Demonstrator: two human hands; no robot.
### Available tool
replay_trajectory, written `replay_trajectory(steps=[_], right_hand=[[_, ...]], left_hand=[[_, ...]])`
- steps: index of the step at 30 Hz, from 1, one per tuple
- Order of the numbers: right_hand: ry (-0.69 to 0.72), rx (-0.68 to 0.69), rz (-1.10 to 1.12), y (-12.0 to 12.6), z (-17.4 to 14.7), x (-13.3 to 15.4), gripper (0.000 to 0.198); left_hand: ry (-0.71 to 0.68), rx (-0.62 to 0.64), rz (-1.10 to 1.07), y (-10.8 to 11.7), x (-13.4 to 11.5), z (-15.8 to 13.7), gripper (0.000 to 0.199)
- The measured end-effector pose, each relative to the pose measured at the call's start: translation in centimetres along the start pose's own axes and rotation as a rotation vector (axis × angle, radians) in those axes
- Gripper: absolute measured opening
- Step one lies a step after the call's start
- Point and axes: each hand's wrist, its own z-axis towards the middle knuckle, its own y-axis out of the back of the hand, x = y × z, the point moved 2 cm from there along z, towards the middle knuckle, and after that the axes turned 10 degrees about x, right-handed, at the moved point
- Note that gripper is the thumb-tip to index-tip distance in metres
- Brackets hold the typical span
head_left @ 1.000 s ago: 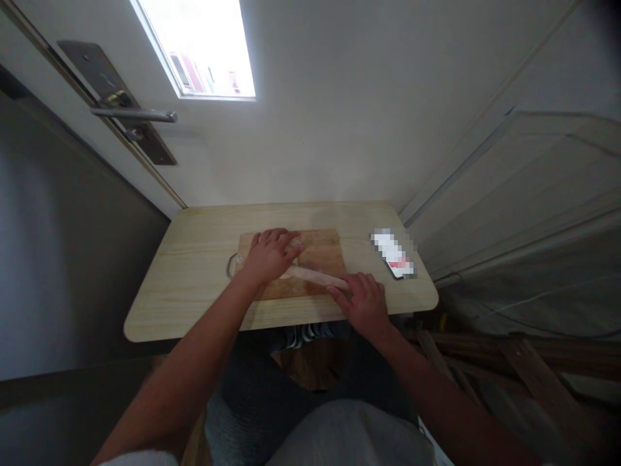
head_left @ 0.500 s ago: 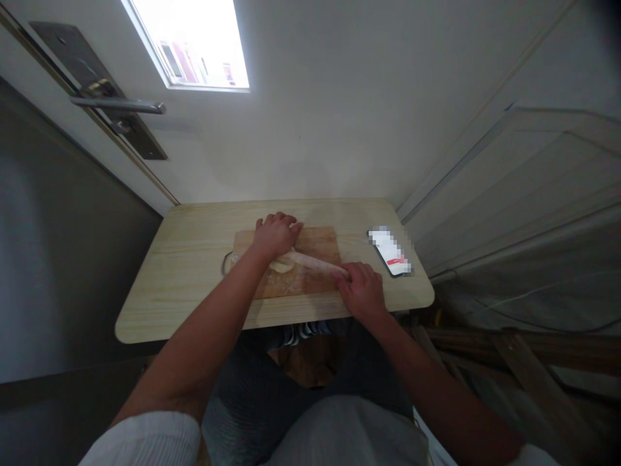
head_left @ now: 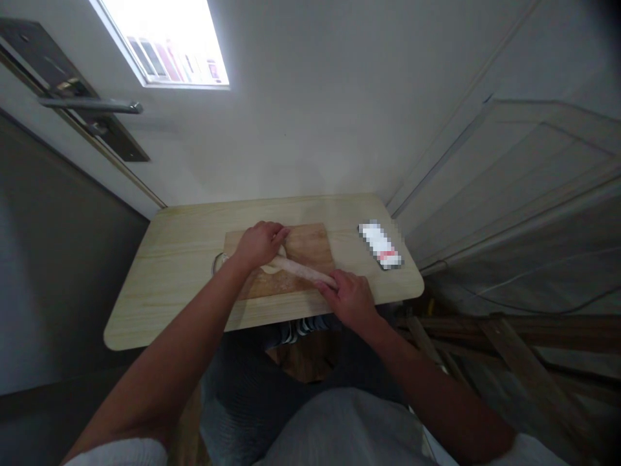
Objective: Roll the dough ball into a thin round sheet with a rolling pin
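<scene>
A pale rolling pin (head_left: 303, 270) lies at a slant over a wooden cutting board (head_left: 308, 239). Its near end is in my right hand (head_left: 353, 299), whose fingers are wrapped round it by the board's front right corner. The far end rests over a flat round piece of dough (head_left: 272, 267). My left hand (head_left: 261, 244) is curled at the far left side of the dough and appears to grip its edge, with the fingertips partly hidden. White flour marks show on the board.
The board sits on a small light wooden table (head_left: 160, 272), pushed against a white door. A phone (head_left: 381, 246) lies to the right. A metal ring (head_left: 217, 264) shows at the board's left edge. Wooden slats (head_left: 509, 349) stand low on the right.
My left hand has come nearer, from the board's far edge to beside the dough. More of the dough shows. My right hand still holds the rolling pin; the whole view has shifted a little.
</scene>
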Motion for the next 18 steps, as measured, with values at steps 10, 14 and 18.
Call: replay_trajectory(steps=[10, 14, 18], right_hand=[[0.051, 0.157, -0.029, -1.0, -2.7, 3.3, 0.035], [0.062, 0.176, -0.006, -1.4, -2.8, 4.1, 0.035], [0.045, 0.203, 0.037, -1.6, -2.8, 4.0, 0.036]], left_hand=[[-0.063, -0.002, -0.123, -0.2, 0.3, -3.9, 0.047], [-0.049, -0.015, -0.252, -0.3, 0.5, -4.7, 0.046], [0.003, 0.048, -0.448, -0.5, 0.6, -4.8, 0.041]])
